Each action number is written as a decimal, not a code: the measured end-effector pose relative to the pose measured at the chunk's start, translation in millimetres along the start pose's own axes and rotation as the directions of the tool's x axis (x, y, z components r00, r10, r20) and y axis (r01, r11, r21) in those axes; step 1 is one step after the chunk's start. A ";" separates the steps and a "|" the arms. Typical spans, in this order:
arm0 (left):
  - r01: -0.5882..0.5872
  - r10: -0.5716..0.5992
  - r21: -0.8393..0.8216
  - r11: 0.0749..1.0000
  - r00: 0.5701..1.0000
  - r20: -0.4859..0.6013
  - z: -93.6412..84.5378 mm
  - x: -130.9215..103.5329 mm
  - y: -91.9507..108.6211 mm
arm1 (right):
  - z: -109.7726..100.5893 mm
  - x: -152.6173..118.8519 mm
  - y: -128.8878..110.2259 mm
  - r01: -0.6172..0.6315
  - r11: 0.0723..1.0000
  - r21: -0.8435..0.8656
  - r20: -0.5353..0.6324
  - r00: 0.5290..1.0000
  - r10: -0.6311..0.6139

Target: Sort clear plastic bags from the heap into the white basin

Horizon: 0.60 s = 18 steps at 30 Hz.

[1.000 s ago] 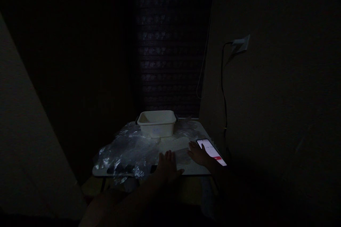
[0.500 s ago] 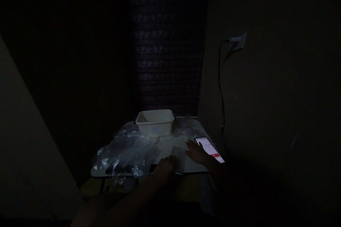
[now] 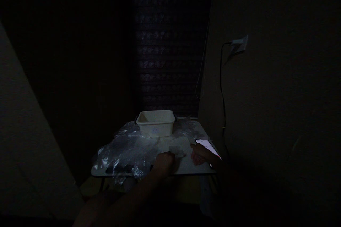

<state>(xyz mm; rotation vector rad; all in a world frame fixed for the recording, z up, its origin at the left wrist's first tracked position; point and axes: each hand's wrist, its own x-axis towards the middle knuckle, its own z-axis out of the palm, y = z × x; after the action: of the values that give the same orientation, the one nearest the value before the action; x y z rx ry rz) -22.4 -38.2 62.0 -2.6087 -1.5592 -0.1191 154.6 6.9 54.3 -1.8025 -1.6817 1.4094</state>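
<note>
The scene is very dark. Near the front edge of the white table, my left hand is closed, its fingers curled at the near side of a small clear plastic bag. The bag lies partly folded on the tabletop, and the grip on it is mostly hidden. My right hand is to the right of the bag, apart from it, palm turned left with thumb and fingers apart and nothing visible in it. Beneath and behind that hand lies a lit phone, partly covered by it.
A white plastic tub with dark handles stands at the back of the table. Crumpled clear plastic bags spread over the left side, some hanging over the front edge. On the right wall, a black cable runs down from a socket.
My right hand has turned from palm down with spread fingers to palm leftward and moved slightly right. The small bag, flat before, now looks folded or bunched farther from the table's front edge.
</note>
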 end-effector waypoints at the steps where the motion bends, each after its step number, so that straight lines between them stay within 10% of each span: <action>1: 0.020 -0.020 0.003 1.000 1.000 -0.019 -1.5 1.3 -0.4 | 1.4 0.4 3.5 -0.063 0.992 0.110 0.170 0.985 0.043; 5: -0.042 0.045 0.069 0.997 0.998 -0.048 0.2 2.4 1.2 | 15.3 3.9 11.1 -0.189 0.871 0.454 0.366 0.930 0.011; 12: -0.184 0.183 -0.014 0.983 0.980 -0.080 6.4 -8.8 7.4 | 29.7 7.8 -1.3 0.033 0.778 0.627 0.027 0.998 -0.065; 15: -0.052 -0.001 -0.288 0.956 0.983 -0.181 5.2 -7.7 5.6 | 25.2 8.1 -1.2 0.129 0.763 0.634 -0.025 0.989 -0.147; 18: 0.131 -0.323 -0.698 0.704 0.934 -0.150 7.5 3.6 -0.1 | 18.9 9.3 -0.4 0.210 0.699 0.683 -0.052 0.969 -0.240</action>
<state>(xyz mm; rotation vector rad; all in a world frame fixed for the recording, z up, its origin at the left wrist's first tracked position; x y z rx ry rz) -20.7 -34.0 55.0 -2.6553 -2.0079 -1.2385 137.8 7.9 41.5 -1.1081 -1.1008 1.6617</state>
